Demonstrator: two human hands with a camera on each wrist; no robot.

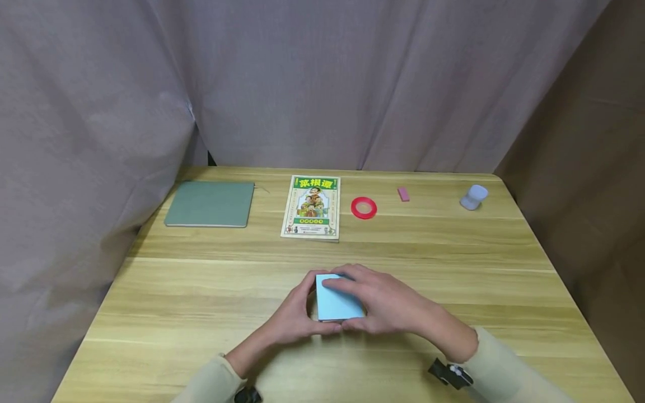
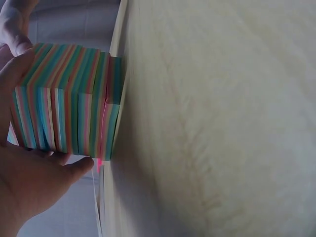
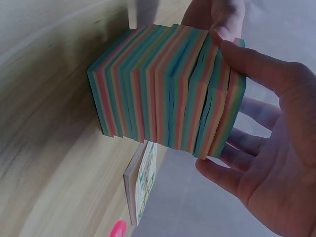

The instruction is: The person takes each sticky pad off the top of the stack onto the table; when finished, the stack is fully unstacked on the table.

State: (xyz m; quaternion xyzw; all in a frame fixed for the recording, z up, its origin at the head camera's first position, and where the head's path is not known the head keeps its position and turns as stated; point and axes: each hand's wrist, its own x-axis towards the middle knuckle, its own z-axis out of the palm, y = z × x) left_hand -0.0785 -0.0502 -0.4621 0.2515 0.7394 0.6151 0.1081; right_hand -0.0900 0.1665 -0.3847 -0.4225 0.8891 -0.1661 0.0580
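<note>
Notepad (image 1: 336, 302) between left hand (image 1: 294, 316), right hand (image 1: 390, 305).

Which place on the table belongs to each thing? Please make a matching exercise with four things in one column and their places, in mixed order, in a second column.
Things:
1. grey-green notebook
2. red tape roll
3. pink eraser
4. block of coloured note paper

Places:
A. between both hands, at the near middle
B. just right of the illustrated book
C. far left of the table
D. between the tape roll and the pale blue cup

Pairs: 1-C, 2-B, 3-D, 4-A
</note>
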